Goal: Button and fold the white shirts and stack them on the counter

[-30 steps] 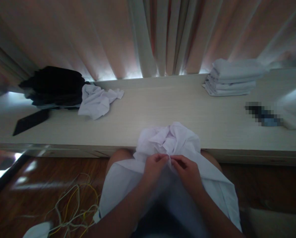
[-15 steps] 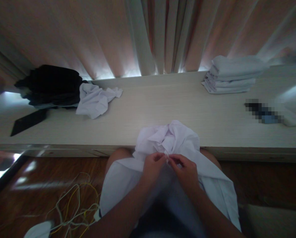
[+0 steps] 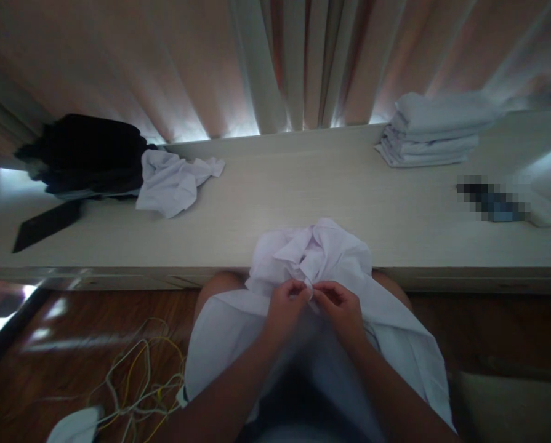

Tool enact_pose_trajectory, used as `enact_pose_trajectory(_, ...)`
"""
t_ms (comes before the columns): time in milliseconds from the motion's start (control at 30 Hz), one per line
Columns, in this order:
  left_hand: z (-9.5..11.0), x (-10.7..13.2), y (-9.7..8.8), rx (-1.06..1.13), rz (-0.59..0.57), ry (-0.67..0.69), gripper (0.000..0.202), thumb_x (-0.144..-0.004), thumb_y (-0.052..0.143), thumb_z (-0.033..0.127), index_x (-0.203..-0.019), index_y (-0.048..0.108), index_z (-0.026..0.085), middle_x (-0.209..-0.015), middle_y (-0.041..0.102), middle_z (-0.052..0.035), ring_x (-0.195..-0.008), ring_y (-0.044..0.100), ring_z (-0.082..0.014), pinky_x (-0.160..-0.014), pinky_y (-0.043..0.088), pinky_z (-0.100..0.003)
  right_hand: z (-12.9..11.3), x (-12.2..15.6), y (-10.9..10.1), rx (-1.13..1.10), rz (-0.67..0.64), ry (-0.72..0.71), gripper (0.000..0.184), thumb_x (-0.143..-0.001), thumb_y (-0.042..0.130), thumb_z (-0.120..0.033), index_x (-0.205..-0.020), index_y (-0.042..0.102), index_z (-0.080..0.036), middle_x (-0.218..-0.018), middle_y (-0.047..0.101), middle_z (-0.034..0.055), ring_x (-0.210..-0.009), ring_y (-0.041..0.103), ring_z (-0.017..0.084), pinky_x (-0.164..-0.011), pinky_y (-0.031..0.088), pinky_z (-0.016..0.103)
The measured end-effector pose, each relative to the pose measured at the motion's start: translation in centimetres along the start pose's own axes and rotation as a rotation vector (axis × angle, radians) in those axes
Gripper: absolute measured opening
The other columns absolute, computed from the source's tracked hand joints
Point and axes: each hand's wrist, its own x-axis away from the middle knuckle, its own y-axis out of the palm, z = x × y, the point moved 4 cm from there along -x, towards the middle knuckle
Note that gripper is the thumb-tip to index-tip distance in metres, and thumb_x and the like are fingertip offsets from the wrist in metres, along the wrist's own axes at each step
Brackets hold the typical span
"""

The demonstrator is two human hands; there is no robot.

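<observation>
A white shirt (image 3: 316,258) lies bunched over the front edge of the pale wooden table (image 3: 275,203) and drapes down across my lap. My left hand (image 3: 287,304) and my right hand (image 3: 342,307) meet at the shirt's front, just below the collar. Both pinch the cloth with closed fingers, fingertips almost touching. What exactly sits between the fingertips is too small to see. My forearms come up from the bottom of the view.
A crumpled white cloth (image 3: 171,184) and a pile of dark clothes (image 3: 84,154) sit at the table's back left, with a dark flat strip (image 3: 44,224) beside them. Folded white garments (image 3: 434,129) are stacked back right. Tangled cables (image 3: 136,381) lie on the wooden floor. Curtains hang behind.
Both hands have crept slightly up the shirt front toward the collar, still pinching the cloth. The view has tilted a little; nothing else on the table has moved.
</observation>
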Motion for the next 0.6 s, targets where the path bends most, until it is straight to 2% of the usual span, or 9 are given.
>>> enact_pose_trajectory(167, -1.3, -0.3, 0.1, 0.063, -0.007, -0.004, 0.018, -0.080, 0.066, 0.032, -0.074, 0.067, 0.015, -0.075, 0.066, -0.0018, -0.070, 0.059, -0.0155, -0.068, 0.045, -0.026, 1.1, -0.4, 0.1, 0.058, -0.025, -0.031, 0.024, -0.078, 0.075, -0.040, -0.089, 0.074, -0.020, -0.086, 0.075, 0.0051, -0.082, 0.070, 0.020, -0.079, 0.055, 0.033)
enact_pose_trajectory(267, -1.9, -0.4, 0.2, 0.121, -0.001, -0.012, 0.018, -0.080, 0.066, 0.032, -0.074, 0.066, 0.016, -0.076, 0.066, -0.0013, -0.070, 0.059, -0.0150, -0.067, 0.046, -0.024, 1.5, -0.6, 0.2, 0.055, -0.045, -0.023, 0.024, -0.077, 0.075, -0.042, -0.088, 0.074, -0.020, -0.085, 0.075, 0.0049, -0.080, 0.069, 0.020, -0.077, 0.055, 0.033)
enact_pose_trajectory(467, -2.4, -0.3, 0.2, 0.169, 0.012, -0.006, 0.016, -0.079, 0.066, 0.032, -0.075, 0.065, 0.017, -0.075, 0.067, -0.0019, -0.072, 0.061, -0.0159, -0.067, 0.049, -0.024, 2.4, -0.8, 0.9, -0.105, -0.078, 0.042, 0.026, -0.073, 0.077, -0.041, -0.089, 0.070, -0.023, -0.080, 0.069, 0.0012, -0.072, 0.063, 0.016, -0.067, 0.052, 0.028)
enact_pose_trajectory(600, -2.2, -0.3, 0.2, 0.196, 0.014, -0.005, 0.018, -0.079, 0.066, 0.034, -0.076, 0.065, 0.017, -0.074, 0.066, -0.0015, -0.071, 0.062, -0.0157, -0.067, 0.049, -0.024, 2.9, -0.8, 1.2, -0.183, -0.070, 0.074, 0.028, -0.071, 0.077, -0.041, -0.090, 0.066, -0.024, -0.081, 0.066, 0.0010, -0.073, 0.062, 0.017, -0.068, 0.052, 0.029)
